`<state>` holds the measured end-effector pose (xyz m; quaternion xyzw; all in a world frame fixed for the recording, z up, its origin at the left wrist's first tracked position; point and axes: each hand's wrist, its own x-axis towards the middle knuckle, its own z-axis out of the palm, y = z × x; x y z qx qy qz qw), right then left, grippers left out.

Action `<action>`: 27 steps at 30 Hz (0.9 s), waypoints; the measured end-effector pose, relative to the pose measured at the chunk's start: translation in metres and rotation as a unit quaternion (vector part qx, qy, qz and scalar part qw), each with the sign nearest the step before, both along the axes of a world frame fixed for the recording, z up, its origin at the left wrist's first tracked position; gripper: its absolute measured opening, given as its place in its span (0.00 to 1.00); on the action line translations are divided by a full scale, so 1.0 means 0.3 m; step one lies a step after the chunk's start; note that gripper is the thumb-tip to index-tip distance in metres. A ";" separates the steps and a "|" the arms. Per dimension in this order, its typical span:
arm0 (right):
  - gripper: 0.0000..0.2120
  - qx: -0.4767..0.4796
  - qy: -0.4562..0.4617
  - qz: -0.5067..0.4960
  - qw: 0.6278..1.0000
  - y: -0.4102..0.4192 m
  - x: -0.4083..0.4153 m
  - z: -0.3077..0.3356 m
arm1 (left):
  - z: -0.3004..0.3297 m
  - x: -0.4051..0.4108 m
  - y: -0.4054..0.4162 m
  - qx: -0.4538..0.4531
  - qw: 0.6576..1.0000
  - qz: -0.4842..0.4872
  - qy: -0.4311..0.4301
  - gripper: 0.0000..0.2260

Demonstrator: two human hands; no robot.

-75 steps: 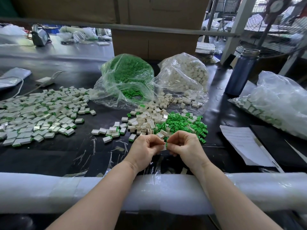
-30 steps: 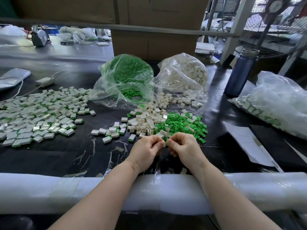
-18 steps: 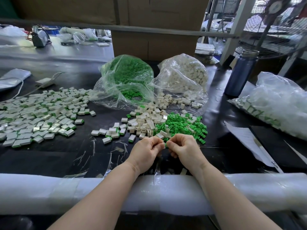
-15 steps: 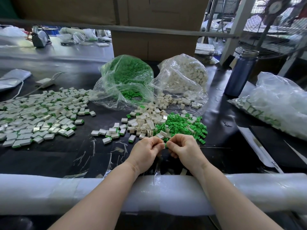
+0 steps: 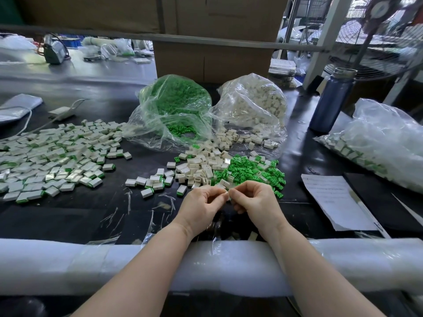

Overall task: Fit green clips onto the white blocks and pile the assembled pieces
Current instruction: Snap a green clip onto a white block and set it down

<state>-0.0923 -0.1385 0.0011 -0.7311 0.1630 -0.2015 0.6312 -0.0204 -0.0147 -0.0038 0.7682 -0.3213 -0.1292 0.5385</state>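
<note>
A white block (image 5: 226, 196) is pinched between the fingertips of the left hand (image 5: 201, 205) and the right hand (image 5: 254, 202), both grips being curled tight around it, just nearer than the loose green clips (image 5: 254, 171) on the black tabletop (image 5: 68, 216). No green is seen on the held piece. Beside the green clips, to their left, loose white blocks (image 5: 199, 167) are heaped. Far left of the clips the assembled pieces (image 5: 52, 156) are spread. Beyond the clips a bag of green clips (image 5: 176, 108) and a bag of white blocks (image 5: 254, 104) are set; to their right a sheet of paper (image 5: 336, 200) is laid.
</note>
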 end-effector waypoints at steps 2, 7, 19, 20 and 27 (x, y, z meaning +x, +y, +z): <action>0.07 -0.004 -0.001 0.010 1.000 0.001 -0.001 0.002 | 0.002 -0.001 0.001 -0.008 1.000 0.003 0.021 0.05; 0.06 -0.013 -0.010 0.035 0.999 0.003 -0.004 0.002 | 0.002 0.002 0.002 -0.002 1.000 0.000 0.030 0.04; 0.13 -0.012 -0.007 0.105 0.994 0.011 0.009 -0.011 | 0.024 -0.002 0.002 -0.077 0.996 -0.020 0.050 0.07; 0.15 -0.017 -0.001 0.115 0.993 0.012 0.009 -0.008 | 0.025 -0.002 0.002 -0.077 0.995 -0.020 0.051 0.06; 0.13 -0.010 0.016 0.149 0.989 0.002 0.003 -0.001 | 0.026 -0.006 0.003 -0.072 0.996 -0.031 0.048 0.03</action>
